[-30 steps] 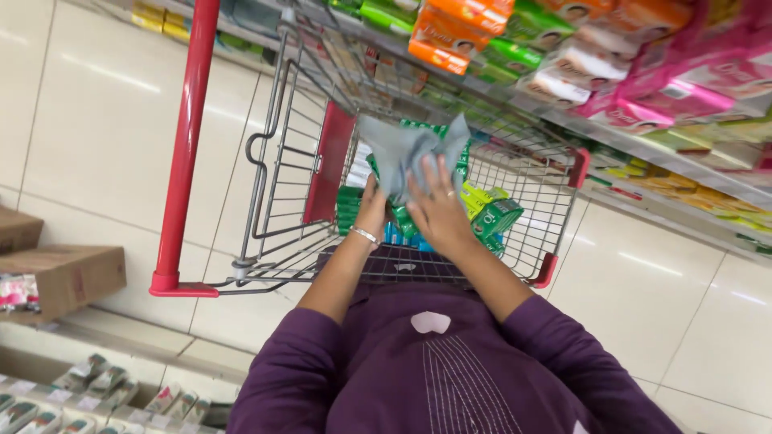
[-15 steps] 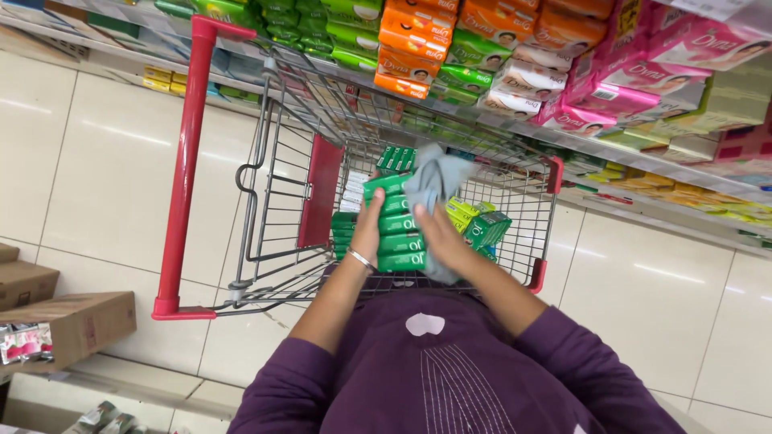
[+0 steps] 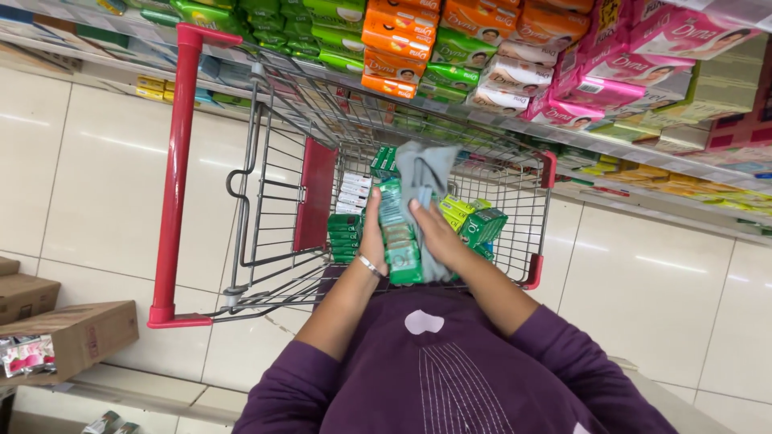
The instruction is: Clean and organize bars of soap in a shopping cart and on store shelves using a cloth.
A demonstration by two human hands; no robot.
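Two bare hands work at centre frame, over the basket of a wire shopping cart (image 3: 273,185) with a red handle bar (image 3: 178,173).

Item 1: left hand (image 3: 372,233), a thin bracelet at the wrist, fingers closed around a tall stack of green boxes (image 3: 398,233), holding it upright just left of the cloth.

Item 2: right hand (image 3: 430,229), fingers curled and pressing a grey cloth (image 3: 426,181) against the stack; the cloth's free end stands above both hands.

Item 3: loose green boxes (image 3: 482,225) and yellow-green boxes in the basket, just right of the hands; a further pile of green boxes (image 3: 344,235) lies at the basket's left, below some white boxes (image 3: 354,191).

Item 4: shelf (image 3: 515,56) across the top of the frame, stocked with orange, green, white and pink packets.

Item 5: cardboard cartons (image 3: 68,333) on the tiled floor, lower left.

Change against the frame half a second earlier: the stack now stands more upright and the cloth is drawn tighter against it. The cart sits slightly lower in the frame, with more of the shelf showing. One second earlier, the cloth was spread wide above both hands and covered the stack.
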